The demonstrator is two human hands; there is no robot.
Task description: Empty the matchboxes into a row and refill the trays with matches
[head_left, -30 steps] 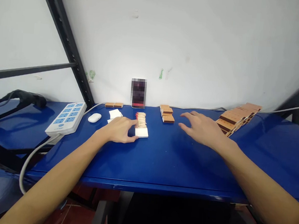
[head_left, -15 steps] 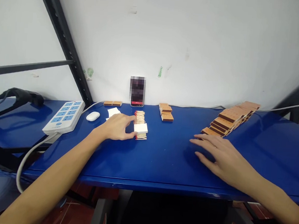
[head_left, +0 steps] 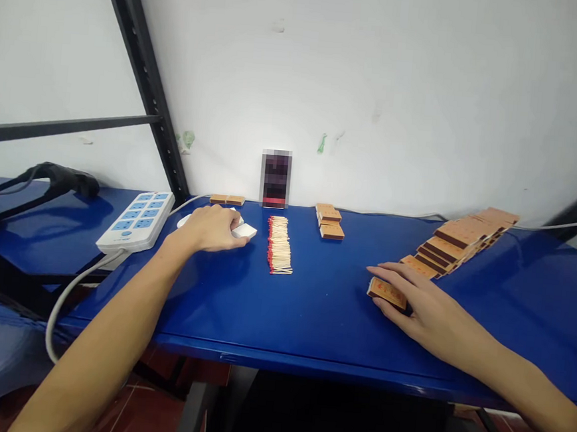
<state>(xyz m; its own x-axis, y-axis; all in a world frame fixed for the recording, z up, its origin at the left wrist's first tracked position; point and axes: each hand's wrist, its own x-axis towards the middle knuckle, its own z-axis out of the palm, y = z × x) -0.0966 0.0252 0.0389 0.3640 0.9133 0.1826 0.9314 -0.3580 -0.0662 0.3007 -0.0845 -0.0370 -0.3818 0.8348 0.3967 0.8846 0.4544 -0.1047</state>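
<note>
My left hand is closed on a white matchbox tray at the left of the table, beside other white pieces it partly covers. To its right lies a row of loose matches, their red heads pointing left. My right hand has its thumb and fingers around a tan matchbox resting on the blue table. Just behind that hand, a slanted stack of matchboxes leans back towards the wall.
Several matchboxes sit in a small group behind the middle. Two more matchboxes lie by the wall, near a propped phone. A white power strip with its cable lies at the left, by a black metal frame.
My left hand has moved the white tray left off the matches, leaving their row uncovered. My right hand now has a matchbox between its fingers, away from the stack.
</note>
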